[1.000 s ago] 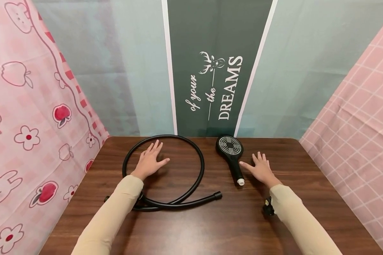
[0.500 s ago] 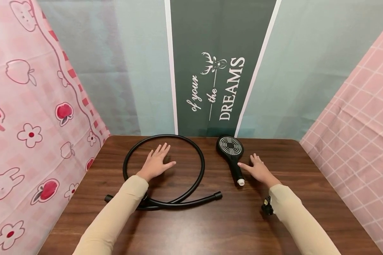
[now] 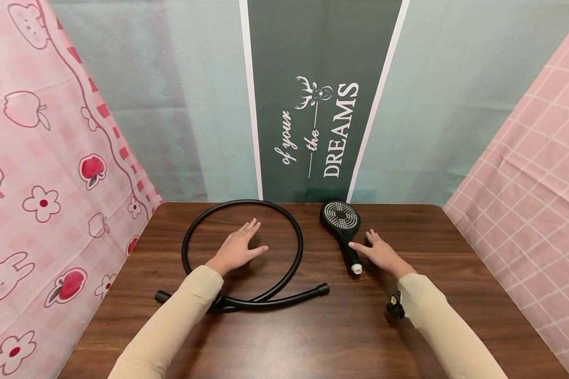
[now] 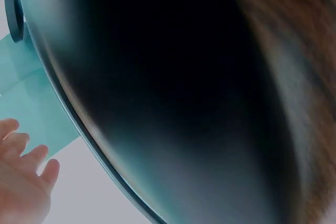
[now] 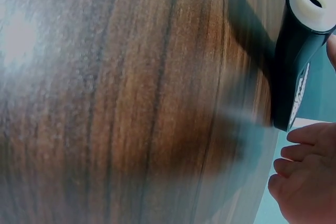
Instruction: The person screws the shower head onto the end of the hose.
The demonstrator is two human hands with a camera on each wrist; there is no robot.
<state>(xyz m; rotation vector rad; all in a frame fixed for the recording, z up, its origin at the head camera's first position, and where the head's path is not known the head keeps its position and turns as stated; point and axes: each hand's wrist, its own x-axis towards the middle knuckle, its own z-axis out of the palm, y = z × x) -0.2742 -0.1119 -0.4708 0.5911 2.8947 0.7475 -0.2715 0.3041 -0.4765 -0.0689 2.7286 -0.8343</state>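
Note:
A black shower hose (image 3: 300, 247) lies in a loop on the left of the table, its two ends crossing near the front. Over the inside of that loop my left hand (image 3: 235, 250) is spread, holding nothing. To the right, a black shower head (image 3: 340, 217) lies spray face up, with its white connector (image 3: 356, 269) towards me. My right hand (image 3: 383, 255) is just right of the handle, and its thumb overlaps the handle in the head view; contact is unclear. The right wrist view shows straight fingers beside the shower head (image 5: 286, 66). A blurred dark shape fills much of the left wrist view.
The brown wooden table (image 3: 284, 342) ends at a blue-green and dark printed cloth (image 3: 308, 63) behind. Pink patterned cloth (image 3: 42, 237) borders the left side, and pink checked cloth (image 3: 536, 173) the right. Small black wrist gear (image 3: 395, 305) hangs under the right sleeve.
My left hand has shifted to the right and slightly towards me inside the loop. My right hand has edged left, bringing its thumb over the shower head's handle. The hose and shower head have stayed put.

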